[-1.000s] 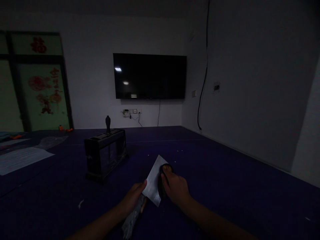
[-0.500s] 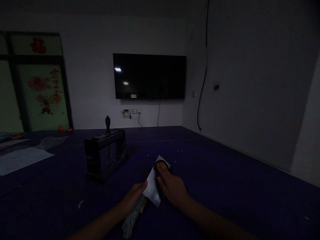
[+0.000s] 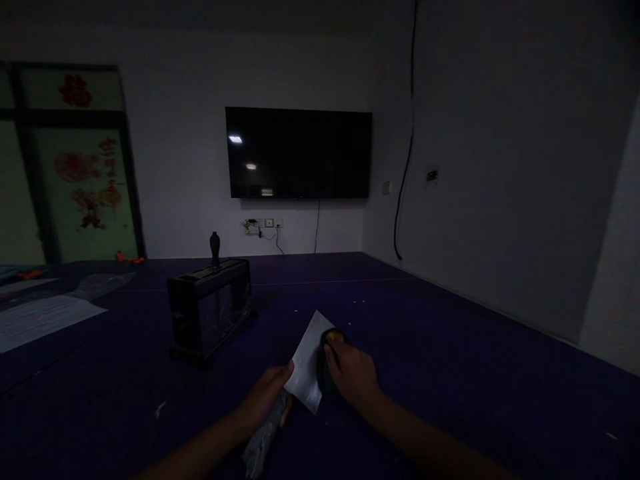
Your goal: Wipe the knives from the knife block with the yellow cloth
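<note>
My left hand [image 3: 270, 393] pinches the lower left edge of a thin, silvery rectangular sheet [image 3: 306, 373], with the thumb on top. Below that hand hangs a crumpled grey strip [image 3: 263, 443], which looks like plastic or cloth; whether the hand holds it too I cannot tell. The fingers of my right hand [image 3: 355, 377] are wrapped round a black oval tool with a yellow patch [image 3: 334, 336]. Its exact kind is too dark to make out. The tool lies at the sheet's right edge and covers part of it.
A black box-shaped frame with clear sides and a knob [image 3: 210, 307] stands to the left on the dark purple surface [image 3: 450, 400]. Farther left lie printed paper [image 3: 47, 320], clear plastic [image 3: 103, 285] and orange items [image 3: 129, 258]. A television [image 3: 300, 153] hangs on the wall.
My right hand and the black oval tool have slid to the right and slightly down across the sheet, uncovering more of its upper part. My left hand has stayed almost still.
</note>
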Demonstrator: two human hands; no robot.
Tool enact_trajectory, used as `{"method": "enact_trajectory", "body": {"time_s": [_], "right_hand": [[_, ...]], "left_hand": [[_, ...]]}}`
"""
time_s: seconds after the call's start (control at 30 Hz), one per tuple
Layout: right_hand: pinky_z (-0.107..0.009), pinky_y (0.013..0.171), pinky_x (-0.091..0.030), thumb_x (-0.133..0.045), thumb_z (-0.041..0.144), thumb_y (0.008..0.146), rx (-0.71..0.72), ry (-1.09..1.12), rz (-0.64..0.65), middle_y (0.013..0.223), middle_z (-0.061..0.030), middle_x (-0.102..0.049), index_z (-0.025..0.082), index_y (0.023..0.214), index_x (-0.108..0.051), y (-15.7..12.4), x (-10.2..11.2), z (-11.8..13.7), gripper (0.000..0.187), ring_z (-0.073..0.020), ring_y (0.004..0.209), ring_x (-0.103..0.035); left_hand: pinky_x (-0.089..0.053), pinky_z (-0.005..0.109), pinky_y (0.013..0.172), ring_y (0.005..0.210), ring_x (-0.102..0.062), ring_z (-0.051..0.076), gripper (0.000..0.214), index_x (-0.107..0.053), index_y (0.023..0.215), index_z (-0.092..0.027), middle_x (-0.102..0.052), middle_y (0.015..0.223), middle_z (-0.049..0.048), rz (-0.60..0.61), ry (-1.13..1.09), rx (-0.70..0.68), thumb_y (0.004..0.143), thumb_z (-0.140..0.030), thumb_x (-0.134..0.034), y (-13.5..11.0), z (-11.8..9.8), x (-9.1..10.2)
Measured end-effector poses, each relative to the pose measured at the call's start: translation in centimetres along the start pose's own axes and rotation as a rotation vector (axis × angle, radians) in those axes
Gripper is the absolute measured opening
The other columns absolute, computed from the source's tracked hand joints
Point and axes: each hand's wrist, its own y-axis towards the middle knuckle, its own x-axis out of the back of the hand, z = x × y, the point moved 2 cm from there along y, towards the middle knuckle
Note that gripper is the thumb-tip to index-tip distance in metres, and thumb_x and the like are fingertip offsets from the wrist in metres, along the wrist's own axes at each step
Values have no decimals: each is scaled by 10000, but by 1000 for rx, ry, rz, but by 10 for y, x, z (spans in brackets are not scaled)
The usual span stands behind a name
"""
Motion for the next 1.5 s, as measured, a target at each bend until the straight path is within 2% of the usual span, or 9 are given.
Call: {"method": "enact_trajectory", "body": {"time_s": [0.27,0.43,0.6,0.7,0.87,1.03,1.2,1.33,1.5], "right_hand": [[-320,887,-444,-265,311,925,163,155,-7,1284,-92,-503,151,1268,-457,-3,-8,-1,424,-197,1100,-536],[-335,952,-400,-278,353,920,169,208,-20,1388,-83,-359,151,1354,-328,0,-14,-5,481,-196,1208,-428],[-336,979,-373,-264,348,923,108,226,-34,1400,-87,-338,149,1357,-322,0,-16,-4,481,-188,1254,-358],[-345,956,-396,-247,345,926,22,199,-47,1393,-117,-342,113,1343,-343,1,-15,-4,487,-207,1248,-368],[-369,861,-464,-264,314,922,-23,140,-47,1254,-135,-522,128,1254,-475,2,-12,-7,435,-243,1062,-563],[-358,851,-476,-284,278,913,151,164,-60,1222,-118,-553,154,1193,-538,-3,-11,-4,398,-224,1038,-580],[-335,924,-433,-316,292,906,330,211,-36,1375,-81,-382,181,1338,-360,-4,-13,2,447,-191,1194,-445],[-344,955,-405,-303,333,916,249,228,-38,1423,-68,-290,201,1387,-251,5,-13,-3,491,-188,1235,-390],[-348,959,-400,-266,359,928,124,212,-36,1425,-76,-286,181,1384,-258,11,-14,-12,490,-192,1247,-369]], "left_hand": [[-241,216,371,300,-350,76,642,-539,580,-143,-448,359,-21,13,12,1,684,-749,-354,-1,-1,0],[-249,211,362,308,-376,78,614,-562,646,-135,-486,401,-20,19,-1,-3,673,-729,-410,2,1,0],[-253,211,361,298,-372,74,614,-555,610,-132,-464,379,-21,39,-3,-9,683,-724,-408,3,2,0],[-253,210,357,291,-365,72,627,-546,591,-136,-464,375,-21,35,-20,-4,678,-737,-391,3,2,0],[-233,209,336,272,-360,76,623,-527,546,-141,-442,346,-21,29,-37,-4,667,-738,-400,3,1,-1],[-244,208,348,289,-376,78,614,-539,598,-139,-465,369,-22,14,-24,-1,674,-733,-401,2,1,0],[-241,206,348,298,-377,73,589,-547,638,-135,-485,398,-20,21,-19,0,691,-707,-420,3,3,1],[-236,207,330,287,-366,78,598,-554,637,-131,-455,377,-27,49,-21,-6,674,-715,-430,5,6,2],[-261,204,343,292,-375,76,610,-559,625,-131,-457,378,-26,71,7,-9,688,-717,-403,5,5,3]]}}
